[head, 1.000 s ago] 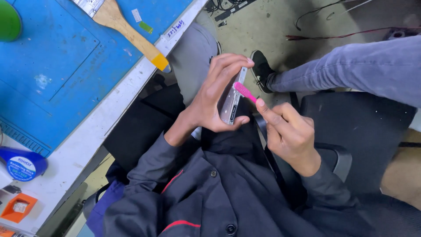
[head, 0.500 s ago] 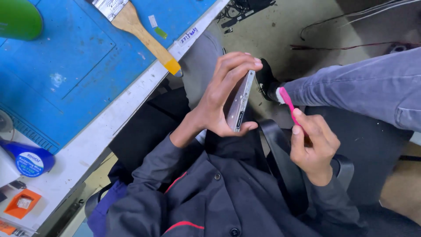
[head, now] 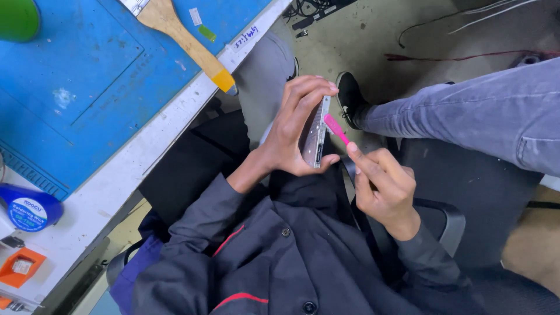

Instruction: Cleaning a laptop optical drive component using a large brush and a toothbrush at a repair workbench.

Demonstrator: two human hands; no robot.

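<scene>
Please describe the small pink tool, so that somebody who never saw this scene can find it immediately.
Start at the blue mat on the white bench, then look right to the two hands above the person's lap. The left hand grips a flat silver device edge-up; the right hand pinches the pink tool, a thin strip touching that device, the only pink thing there.

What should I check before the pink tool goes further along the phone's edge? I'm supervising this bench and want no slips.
1. Phone held firmly: ok, the left hand wraps it edge-on.
2. Pink pry tool pinched securely: ok, between right hand fingers.
3. Tool tip at the phone's edge: ok, it meets the upper edge.
4. Tip actually in the seam: cannot tell, too small.
5. Support beneath the phone: not ok, it is held over the lap, off the blue mat.
6. Brush clear of the hands: ok, on the mat.
</scene>
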